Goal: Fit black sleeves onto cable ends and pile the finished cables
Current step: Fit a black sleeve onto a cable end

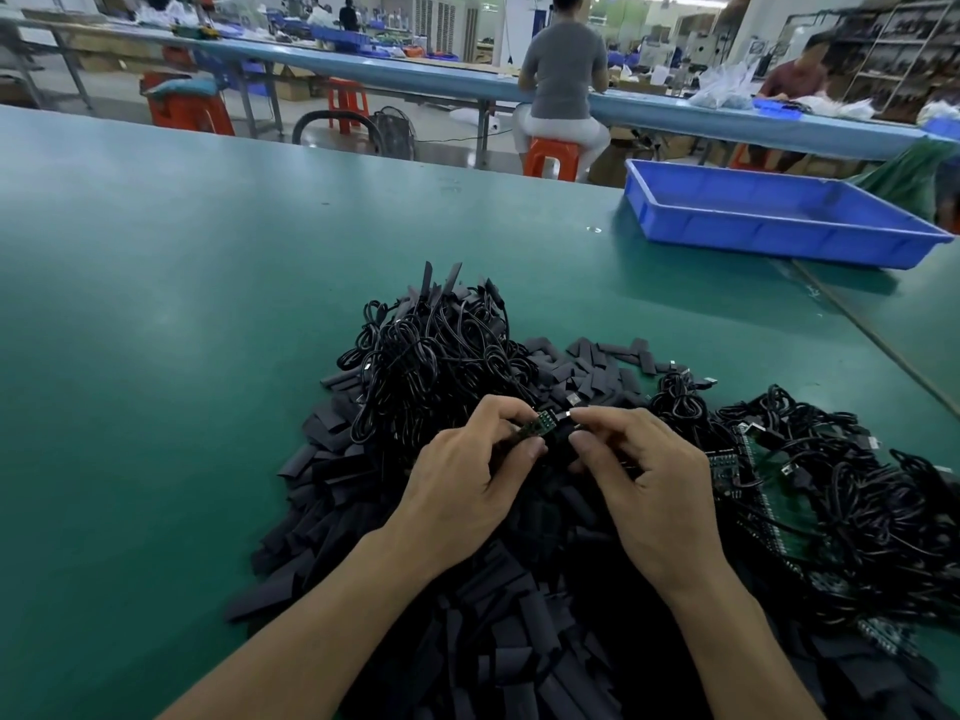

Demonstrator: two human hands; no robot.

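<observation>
Here, at the middle of the frame, both grips are clamped. The left hand (467, 480) pinches a small green board (540, 427) at a cable end between thumb and forefingers. The right hand (660, 485) has thumb and fingers curled on a black sleeve (563, 441), which sits just beside the board and is hard to separate from the dark heap behind it. A small metal plug (571, 414) shows at the right forefinger tip. The sleeve's mouth seems to meet the board's edge but most of the board is bare, so this fitting looks barely begun.

Under and around the wrists, filling the lower centre of the frame, lies a broad heap of loose sleeves (395, 579). It spreads up past the hands towards the centre right.

Just above the hands rises a tangled pile of coiled cables (431, 356) with flat black sleeve ends sticking up from its top. I take this for the finished pile, and it is already sizeable.

At the right of the frame sprawls a second tangle of cables (852, 501) with bare green boards showing among the coils. These look unsleeved and about as many as the done ones, so I judge the job roughly half through, with plenty of sleeves in reserve.

All of this rests on the green desk (156, 314). A blue tray (779, 236) sits on it at upper right, well apart from the piles. Beyond, people sit at other benches on orange stools (550, 157).
</observation>
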